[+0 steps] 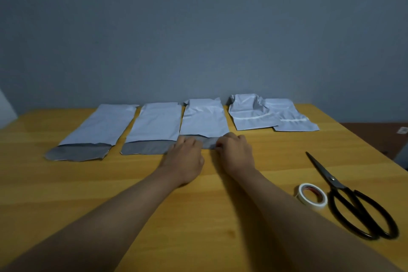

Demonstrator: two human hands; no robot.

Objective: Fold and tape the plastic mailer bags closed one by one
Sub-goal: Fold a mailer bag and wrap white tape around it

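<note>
Several white plastic mailer bags lie in a row on the wooden table [132, 183]. The middle bag [204, 120] has its grey flap [209, 142] toward me. My left hand [186, 157] and my right hand [235, 153] both sit at that flap, fingers curled over its near edge and pinching it. Two bags to the left [99, 126] [155, 125] lie flat with grey flaps open. Two bags at the right [250, 115] [291, 120] are folded short, each with a strip of tape across it.
A roll of white tape [311, 196] and black scissors [351, 194] lie at the right of the table near my right forearm. A grey wall stands right behind the bags. The table's right edge runs diagonally past the scissors.
</note>
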